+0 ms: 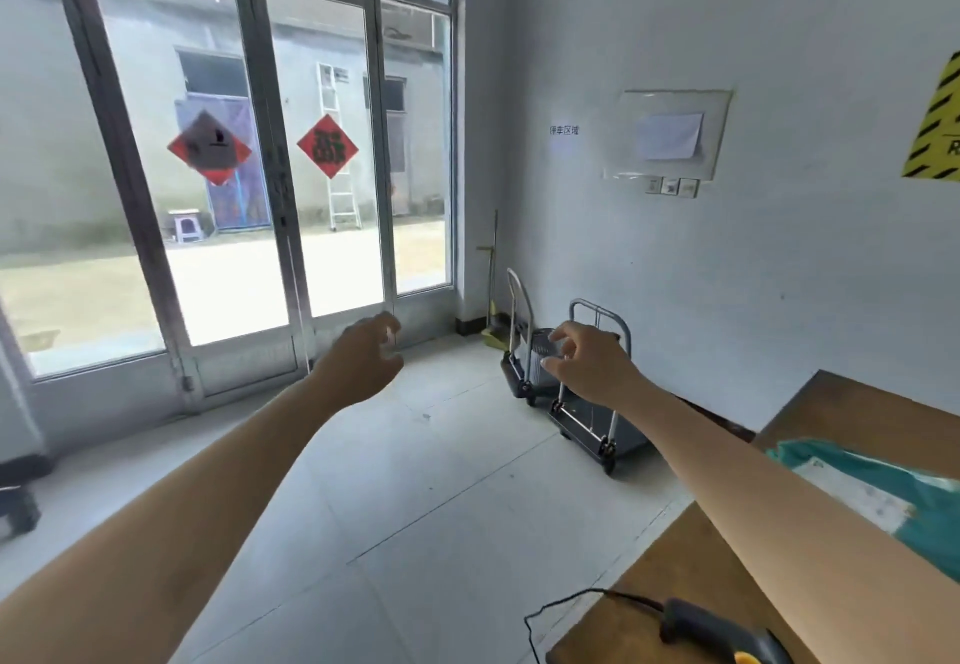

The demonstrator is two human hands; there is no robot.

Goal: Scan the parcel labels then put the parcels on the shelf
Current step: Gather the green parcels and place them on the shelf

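Observation:
Both my arms reach forward in mid-air above the tiled floor. My left hand (pixel 366 354) holds nothing, its fingers loosely curled. My right hand (pixel 589 359) is likewise empty with relaxed, slightly bent fingers. A teal parcel bag with a white label (pixel 872 486) lies on the brown table (pixel 691 559) at the right, partly hidden by my right forearm. A dark handheld scanner (pixel 722 629) with a black cable lies on the table's near corner. No shelf is in view.
Two folding hand trolleys (pixel 587 419) stand against the right wall, with a broom (pixel 493 320) in the corner behind them. Glass doors (pixel 270 185) fill the far wall. A dark object sits at the left edge (pixel 15 502). Open tiled floor lies ahead.

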